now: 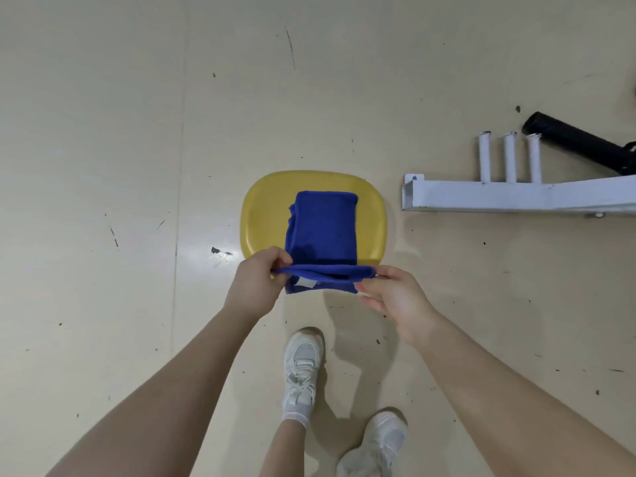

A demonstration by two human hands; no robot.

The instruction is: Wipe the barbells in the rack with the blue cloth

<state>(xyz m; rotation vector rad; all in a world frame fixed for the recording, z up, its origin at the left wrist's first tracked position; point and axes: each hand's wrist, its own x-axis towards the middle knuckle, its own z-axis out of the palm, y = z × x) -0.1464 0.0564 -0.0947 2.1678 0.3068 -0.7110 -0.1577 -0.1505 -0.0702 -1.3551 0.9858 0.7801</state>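
A folded blue cloth (pixel 321 228) lies on a yellow stool seat (pixel 265 208) in the middle of the view. Its near edge is lifted off the seat. My left hand (pixel 256 284) pinches the left corner of that edge and my right hand (pixel 395 294) pinches the right corner, so the edge is stretched between them. A small white label shows under the lifted fold. No barbells are visible in the frame.
A white metal rack base (pixel 516 196) with three upright pegs (pixel 509 158) stands on the floor to the right. A black padded bar (pixel 578 139) lies behind it. My white shoes (pixel 303 366) are below, on a scuffed beige floor (pixel 120 149).
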